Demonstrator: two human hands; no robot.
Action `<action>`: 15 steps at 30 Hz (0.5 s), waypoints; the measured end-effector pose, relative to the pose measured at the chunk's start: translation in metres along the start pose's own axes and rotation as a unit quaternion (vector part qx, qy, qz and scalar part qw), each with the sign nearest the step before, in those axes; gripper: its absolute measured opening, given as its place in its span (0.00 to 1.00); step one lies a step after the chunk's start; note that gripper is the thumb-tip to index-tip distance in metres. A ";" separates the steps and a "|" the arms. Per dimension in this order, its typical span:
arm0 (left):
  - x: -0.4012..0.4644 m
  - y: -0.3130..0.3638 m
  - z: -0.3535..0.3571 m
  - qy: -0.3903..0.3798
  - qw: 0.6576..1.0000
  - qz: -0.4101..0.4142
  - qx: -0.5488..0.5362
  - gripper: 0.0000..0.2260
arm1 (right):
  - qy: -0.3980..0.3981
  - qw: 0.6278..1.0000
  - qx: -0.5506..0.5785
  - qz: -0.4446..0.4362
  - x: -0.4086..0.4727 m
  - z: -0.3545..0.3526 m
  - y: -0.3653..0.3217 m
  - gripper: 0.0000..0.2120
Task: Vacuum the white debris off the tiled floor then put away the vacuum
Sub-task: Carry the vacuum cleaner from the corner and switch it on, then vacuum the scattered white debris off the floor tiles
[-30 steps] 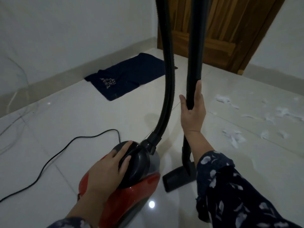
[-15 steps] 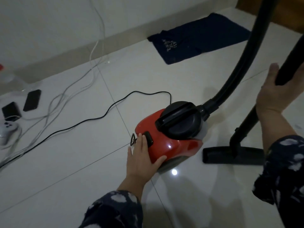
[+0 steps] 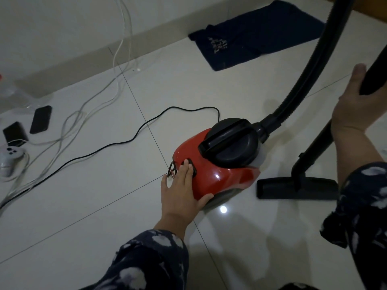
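Observation:
A red canister vacuum [image 3: 222, 172] with a black top handle sits on the white tiled floor [image 3: 104, 206]. My left hand [image 3: 182, 191] lies flat against its rear, fingers straight, fingertips on the black switch [image 3: 191, 166]. My right hand [image 3: 356, 103] grips the black wand [image 3: 374, 68] at the right edge. The ribbed hose [image 3: 310, 65] rises from the vacuum's front. The black floor nozzle [image 3: 297, 188] rests flat on the tiles to the right of the vacuum. No white debris shows in this view.
The black power cord [image 3: 117, 143] runs left from the vacuum. White cables [image 3: 83, 109], two dark phones [image 3: 40, 119] and a game controller [image 3: 8, 158] lie at far left. A dark blue cloth [image 3: 251, 36] lies by the wall's skirting.
My view swung left, away from the debris and door. My left hand moved from the vacuum's top handle to its rear switch. My right hand kept its hold on the wand.

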State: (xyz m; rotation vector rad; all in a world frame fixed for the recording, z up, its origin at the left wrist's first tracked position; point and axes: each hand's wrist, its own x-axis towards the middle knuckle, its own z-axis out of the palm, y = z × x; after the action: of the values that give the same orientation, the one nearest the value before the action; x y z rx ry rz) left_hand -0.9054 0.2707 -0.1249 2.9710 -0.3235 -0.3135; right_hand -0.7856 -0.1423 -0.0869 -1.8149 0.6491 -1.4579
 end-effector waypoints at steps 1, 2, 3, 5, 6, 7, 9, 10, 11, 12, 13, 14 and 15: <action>0.000 -0.001 0.000 -0.003 1.000 0.000 0.002 0.43 | -0.003 1.000 -0.014 0.009 0.002 0.001 0.004 0.31; 0.000 -0.001 -0.001 -0.005 1.000 -0.001 0.001 0.43 | -0.010 1.000 -0.015 0.022 0.005 0.001 0.008 0.31; 0.001 -0.001 -0.001 -0.007 1.000 -0.002 -0.002 0.43 | -0.010 0.999 -0.012 0.033 0.007 0.001 0.010 0.33; 0.000 0.000 -0.002 -0.013 1.000 -0.002 -0.004 0.43 | 0.003 0.999 -0.013 0.044 0.006 -0.002 0.000 0.35; 0.001 0.001 -0.002 -0.015 1.000 0.002 -0.002 0.43 | 0.010 0.999 -0.002 0.038 0.004 -0.004 -0.006 0.35; 0.001 0.001 -0.001 -0.018 1.000 0.008 -0.001 0.43 | 0.016 0.999 0.014 0.025 0.002 -0.007 -0.012 0.34; 0.002 0.002 -0.002 -0.024 1.000 0.017 -0.003 0.44 | 0.005 0.999 0.033 -0.012 -0.002 -0.015 -0.027 0.34; 0.002 0.002 -0.003 -0.025 0.999 0.021 -0.005 0.44 | -0.001 0.999 0.035 -0.022 -0.006 -0.018 -0.035 0.34; 0.003 0.001 -0.005 -0.026 0.999 0.025 -0.006 0.44 | -0.012 0.999 0.039 -0.030 -0.009 -0.021 -0.043 0.34; 0.004 0.001 -0.008 -0.025 0.999 0.027 -0.010 0.43 | -0.015 0.998 0.041 -0.044 -0.012 -0.026 -0.055 0.33; 0.005 0.000 -0.011 -0.021 0.999 0.028 -0.017 0.42 | -0.023 0.997 0.040 -0.058 -0.015 -0.029 -0.064 0.32; 0.007 -0.001 -0.016 -0.012 0.999 0.031 -0.025 0.41 | -0.029 0.997 0.027 -0.071 -0.017 -0.032 -0.072 0.30; 0.010 0.000 -0.021 -0.001 0.999 0.035 -0.032 0.39 | -0.032 0.996 0.010 -0.078 -0.020 -0.034 -0.079 0.30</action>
State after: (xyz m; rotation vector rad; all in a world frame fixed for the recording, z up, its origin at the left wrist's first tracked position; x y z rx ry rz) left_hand -0.8910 0.2706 -0.1060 2.8880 -0.4099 -0.3120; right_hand -0.8275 -0.0855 -0.0335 -1.9236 0.4679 -1.4953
